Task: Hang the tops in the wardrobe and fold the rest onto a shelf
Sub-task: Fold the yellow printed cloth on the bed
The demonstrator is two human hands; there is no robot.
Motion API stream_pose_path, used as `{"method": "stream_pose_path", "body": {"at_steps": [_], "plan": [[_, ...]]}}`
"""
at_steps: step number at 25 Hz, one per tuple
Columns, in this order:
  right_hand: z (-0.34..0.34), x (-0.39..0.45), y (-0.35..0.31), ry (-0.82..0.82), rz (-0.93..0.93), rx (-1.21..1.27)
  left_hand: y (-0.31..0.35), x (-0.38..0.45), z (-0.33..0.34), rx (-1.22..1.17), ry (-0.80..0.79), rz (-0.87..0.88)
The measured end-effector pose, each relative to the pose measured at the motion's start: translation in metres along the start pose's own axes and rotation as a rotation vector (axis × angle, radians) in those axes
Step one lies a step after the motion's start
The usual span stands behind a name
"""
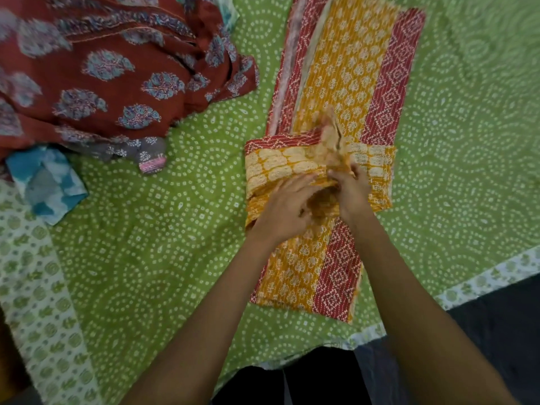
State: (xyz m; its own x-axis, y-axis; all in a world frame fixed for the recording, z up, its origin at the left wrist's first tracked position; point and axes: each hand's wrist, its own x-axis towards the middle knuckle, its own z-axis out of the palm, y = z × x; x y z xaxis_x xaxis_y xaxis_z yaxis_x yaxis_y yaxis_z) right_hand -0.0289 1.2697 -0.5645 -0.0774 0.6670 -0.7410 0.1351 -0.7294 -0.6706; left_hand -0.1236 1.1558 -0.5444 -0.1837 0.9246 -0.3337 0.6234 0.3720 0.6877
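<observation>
Yellow and red cloth [347, 92] with white dots and flowers lies in a long strip on the bed, folded narrow; a sleeve part is folded across its middle. Both hands sit on that middle fold; the left hand [285, 210] lies on the cloth with its fingers curled into a bunched bit of yellow, and the right hand [352, 190] pinches the same bunch from the other side, so each grip is holding cloth; a blurry bit of fabric sticks up just past the fingers. Under it all is a green bedsheet [163, 229] with white dotted rings and a pale leafy border. Up and to the left sits a heap of dark red cloth [96, 71] with blue flower shapes; a blue and white piece [48, 182] lies beside the heap.
</observation>
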Motion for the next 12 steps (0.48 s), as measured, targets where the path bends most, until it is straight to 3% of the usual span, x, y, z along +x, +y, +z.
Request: {"method": "stream_pose_path", "body": {"at_steps": [3, 5, 9, 12], "plan": [[-0.038, 0.017, 0.006, 0.071, 0.139, 0.07, -0.019, -0.001, 0.007, 0.055, 0.255, -0.216], [-0.047, 0.019, 0.005, 0.087, 0.165, 0.16, -0.038, 0.009, -0.001, 0.044, 0.308, -0.269], [-0.054, 0.016, 0.001, 0.133, 0.21, 0.411, -0.058, 0.056, -0.034, -0.088, 0.124, -0.277], [-0.061, 0.014, 0.002, 0.068, 0.219, 0.415, -0.062, 0.094, -0.052, 0.055, -0.087, -0.157]]}}
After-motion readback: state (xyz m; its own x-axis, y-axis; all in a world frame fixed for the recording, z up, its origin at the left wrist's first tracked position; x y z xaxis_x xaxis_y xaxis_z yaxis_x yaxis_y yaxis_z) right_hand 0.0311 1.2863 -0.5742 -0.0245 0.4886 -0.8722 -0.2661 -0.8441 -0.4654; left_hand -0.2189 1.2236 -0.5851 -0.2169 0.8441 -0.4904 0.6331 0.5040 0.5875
